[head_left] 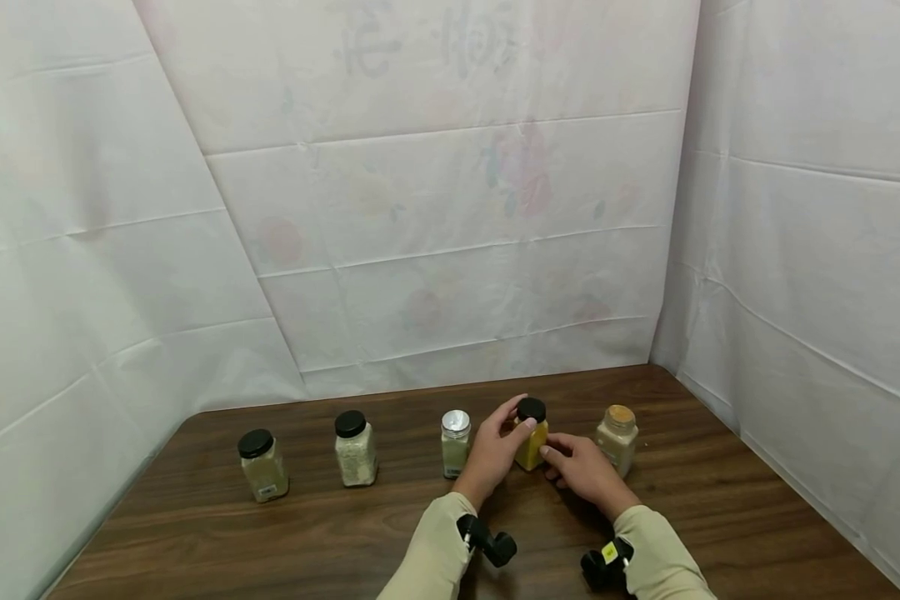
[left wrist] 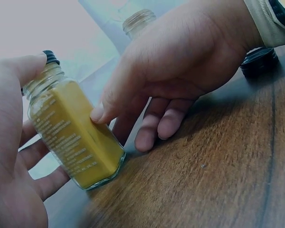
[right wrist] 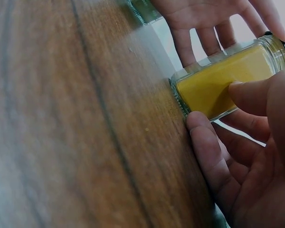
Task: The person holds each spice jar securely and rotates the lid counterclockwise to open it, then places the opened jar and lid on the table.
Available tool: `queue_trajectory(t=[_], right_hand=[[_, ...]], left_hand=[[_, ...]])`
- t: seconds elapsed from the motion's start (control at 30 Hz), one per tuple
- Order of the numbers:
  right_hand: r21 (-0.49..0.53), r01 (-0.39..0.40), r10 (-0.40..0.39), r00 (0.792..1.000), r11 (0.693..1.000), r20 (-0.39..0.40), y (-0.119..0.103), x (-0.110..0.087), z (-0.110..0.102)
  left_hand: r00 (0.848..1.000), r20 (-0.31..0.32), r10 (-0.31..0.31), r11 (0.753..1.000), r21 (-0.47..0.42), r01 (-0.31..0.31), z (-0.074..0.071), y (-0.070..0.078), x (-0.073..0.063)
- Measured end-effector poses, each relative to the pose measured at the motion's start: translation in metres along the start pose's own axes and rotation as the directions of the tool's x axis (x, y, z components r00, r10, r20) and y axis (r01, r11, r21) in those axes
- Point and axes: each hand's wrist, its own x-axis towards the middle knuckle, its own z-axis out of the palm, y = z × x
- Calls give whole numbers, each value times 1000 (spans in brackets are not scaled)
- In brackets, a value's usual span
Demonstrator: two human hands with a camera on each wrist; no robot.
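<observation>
A square glass jar of yellow powder (head_left: 531, 452) stands on the table in front of me. My left hand (head_left: 495, 450) reaches round its top, thumb and forefinger pinching its black lid (head_left: 531, 409). Glass threads show below this lid in the left wrist view. The other left fingers spread behind the jar. From the right, my right hand (head_left: 587, 473) holds the jar's lower part, its thumb (right wrist: 249, 95) against the glass and the fingers behind. Just right of that hand stands a lidless jar of tan powder (head_left: 617, 442), partly hidden by it.
Left of my hands is a jar with a silver lid (head_left: 455, 446). Farther left stand a black-lidded jar of pale grains (head_left: 356, 454) and another black-lidded jar (head_left: 263, 467). A loose black lid (left wrist: 259, 62) lies near my right wrist. White sheets (head_left: 457, 208) hang around the wooden table (head_left: 330, 542).
</observation>
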Motion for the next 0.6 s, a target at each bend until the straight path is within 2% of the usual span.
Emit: queue_trajectory(t=[0.4, 0.6], right_hand=[[11, -8, 8, 1000, 1000, 1, 0, 1, 0], [8, -22, 22, 1000, 1000, -4, 2, 2, 0]], left_hand=[[998, -53, 32, 999, -15, -32, 3, 10, -7], [986, -109, 124, 992, 28, -121, 5, 16, -13]])
